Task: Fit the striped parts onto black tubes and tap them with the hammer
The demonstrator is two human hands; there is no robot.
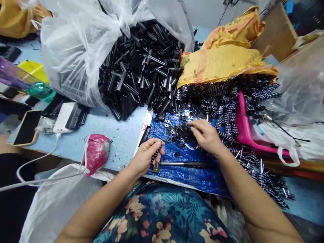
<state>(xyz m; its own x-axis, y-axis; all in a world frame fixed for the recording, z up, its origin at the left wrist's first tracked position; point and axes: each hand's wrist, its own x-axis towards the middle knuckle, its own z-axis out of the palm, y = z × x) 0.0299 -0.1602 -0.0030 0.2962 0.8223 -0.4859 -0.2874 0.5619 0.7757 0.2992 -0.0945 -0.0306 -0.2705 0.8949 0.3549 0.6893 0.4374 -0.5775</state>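
My left hand [146, 155] is closed around a small black-and-white patterned roller [155, 155], mostly hidden by the fingers. Over a pile of small round black caps [181, 131], my right hand [206, 136] has its thumb and forefinger pinched together at the pile's right side. Whatever is between those fingertips is too small to make out. The caps lie scattered on a blue plastic sheet [202, 179]. Just below both hands lies a hammer [187, 164], its head close under my left fingers and its dark grip pointing right.
A clear plastic bag spills black tubes [141, 74] at the back. Many patterned rollers [227, 111] come out of a yellow sack [217, 64] on the right, beside a pink basket [244, 130]. Leftward are a pink bundle [96, 152], a white power bank [64, 118] with cable, and a phone [27, 128].
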